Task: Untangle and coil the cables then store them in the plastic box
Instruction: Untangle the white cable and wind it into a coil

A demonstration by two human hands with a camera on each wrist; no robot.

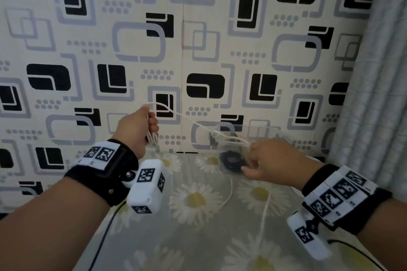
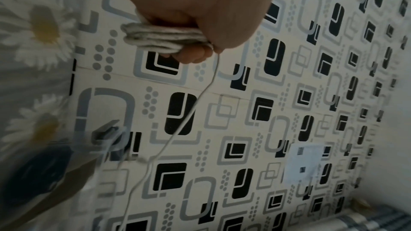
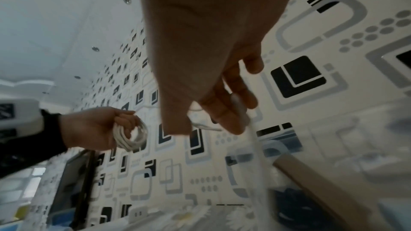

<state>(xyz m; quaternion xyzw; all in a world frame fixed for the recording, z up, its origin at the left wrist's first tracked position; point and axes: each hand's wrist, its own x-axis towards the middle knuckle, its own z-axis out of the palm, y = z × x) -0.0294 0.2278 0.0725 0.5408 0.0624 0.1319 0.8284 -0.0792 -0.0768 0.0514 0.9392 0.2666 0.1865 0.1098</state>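
My left hand [image 1: 141, 127] is raised in front of the wall and grips a coil of white cable [image 2: 160, 37] with several loops; the coil [image 3: 131, 136] also shows in the right wrist view. A loose strand [image 1: 189, 119] runs from it to my right hand [image 1: 266, 158], whose fingers [image 3: 229, 108] pinch the cable. From there the tail [image 1: 264, 215] hangs down onto the floral surface. A clear plastic box [image 1: 246, 138] stands against the wall behind my right hand, with a dark coiled cable [image 1: 233, 160] inside.
A daisy-print cloth [image 1: 198, 204] covers the surface below my hands. Patterned wallpaper [image 1: 198, 50] rises right behind it, and a grey curtain [image 1: 374, 94] hangs at the right. Thin black wires trail from both wrist cameras.
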